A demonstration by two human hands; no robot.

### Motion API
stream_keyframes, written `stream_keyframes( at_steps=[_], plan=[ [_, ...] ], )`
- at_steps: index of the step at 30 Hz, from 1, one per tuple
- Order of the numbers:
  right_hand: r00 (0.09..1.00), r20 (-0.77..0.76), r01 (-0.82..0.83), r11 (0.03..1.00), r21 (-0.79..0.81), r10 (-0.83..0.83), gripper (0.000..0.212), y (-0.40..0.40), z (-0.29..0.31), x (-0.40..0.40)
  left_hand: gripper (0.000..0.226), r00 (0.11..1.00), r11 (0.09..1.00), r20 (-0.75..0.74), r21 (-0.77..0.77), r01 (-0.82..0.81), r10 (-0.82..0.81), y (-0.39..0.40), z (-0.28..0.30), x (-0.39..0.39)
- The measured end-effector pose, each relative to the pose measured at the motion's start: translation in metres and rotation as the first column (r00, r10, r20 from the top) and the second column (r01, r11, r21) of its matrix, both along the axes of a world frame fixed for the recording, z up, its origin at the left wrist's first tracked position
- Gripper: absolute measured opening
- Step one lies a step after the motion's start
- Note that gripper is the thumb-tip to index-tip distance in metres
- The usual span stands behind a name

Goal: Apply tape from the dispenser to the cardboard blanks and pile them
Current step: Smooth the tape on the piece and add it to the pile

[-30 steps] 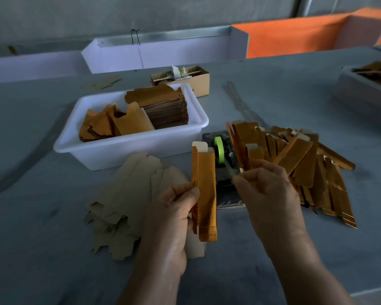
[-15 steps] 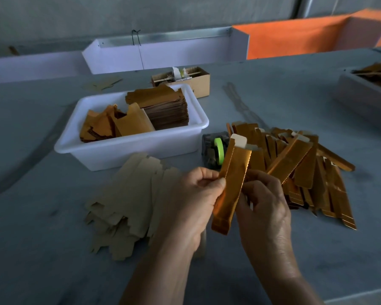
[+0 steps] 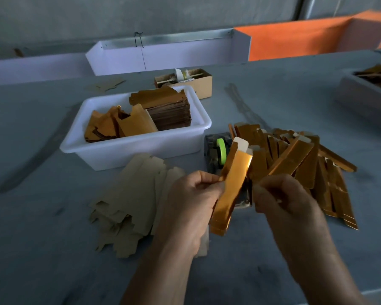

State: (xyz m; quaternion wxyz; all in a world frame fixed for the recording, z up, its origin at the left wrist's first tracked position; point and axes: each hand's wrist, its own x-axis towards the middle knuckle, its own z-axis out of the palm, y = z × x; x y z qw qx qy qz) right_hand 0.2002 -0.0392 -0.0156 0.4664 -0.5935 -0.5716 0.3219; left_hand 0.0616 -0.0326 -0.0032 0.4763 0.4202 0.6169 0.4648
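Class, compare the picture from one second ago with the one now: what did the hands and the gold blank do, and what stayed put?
The gold blank went from upright to leaning, top to the right, over the tape dispenser. The left hand kept its grip and shifted right. The right hand left the dispenser and drew back beside the blank. The white tub, the brown flat blanks and the gold pile stayed.

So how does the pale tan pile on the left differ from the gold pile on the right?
The pale tan flat cardboard blanks are matte and lie unfolded, spread flat. The shiny gold folded cardboard pieces are narrow strips, heaped loosely and overlapping at angles. The tan pile sits left of the hands, the gold pile right. Both rest on the grey table.
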Motion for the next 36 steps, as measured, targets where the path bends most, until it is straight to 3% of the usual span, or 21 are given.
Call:
stream_keyframes(
  at_steps=[2, 4, 8, 13, 17, 28, 36],
  plan=[
    [0.964, -0.243, -0.138, 0.985, -0.102, 0.110, 0.014, -0.005, 0.010, 0.007, 0.007, 1.000, 1.000, 0.002, 0.010, -0.013, 0.013, -0.008, -0.002, -0.002],
    [0.938, -0.267, -0.254, 0.963, -0.096, 0.221, 0.019, -0.009, 0.019, 0.008, 0.007, 1.000, 1.000, 0.016, 0.013, -0.020, 0.020, -0.015, -0.004, -0.002],
    [0.921, -0.222, -0.336, 0.941, -0.037, 0.320, 0.021, -0.012, 0.024, 0.001, 0.005, 0.996, 1.000, 0.089, 0.015, -0.009, 0.008, -0.022, -0.002, 0.000],
    [0.946, -0.094, -0.311, 0.951, 0.003, 0.310, 0.025, -0.011, 0.021, -0.001, 0.012, 0.994, 0.999, 0.109, 0.050, 0.006, -0.011, -0.026, 0.001, 0.001],
    [0.953, 0.021, -0.301, 0.954, -0.001, 0.301, 0.040, -0.010, 0.020, 0.000, 0.013, 0.994, 0.998, 0.104, 0.051, 0.026, -0.032, -0.028, 0.003, 0.003],
    [0.971, 0.117, -0.212, 0.977, 0.004, 0.210, 0.029, -0.007, 0.019, -0.003, 0.011, 0.980, 0.992, 0.155, 0.020, 0.124, -0.125, -0.032, 0.010, 0.002],
    [0.968, 0.195, -0.162, 0.986, 0.021, 0.155, 0.027, -0.008, 0.014, -0.009, 0.018, 0.999, 0.993, 0.005, 0.114, 0.041, -0.042, -0.028, -0.002, 0.004]
  ],
)
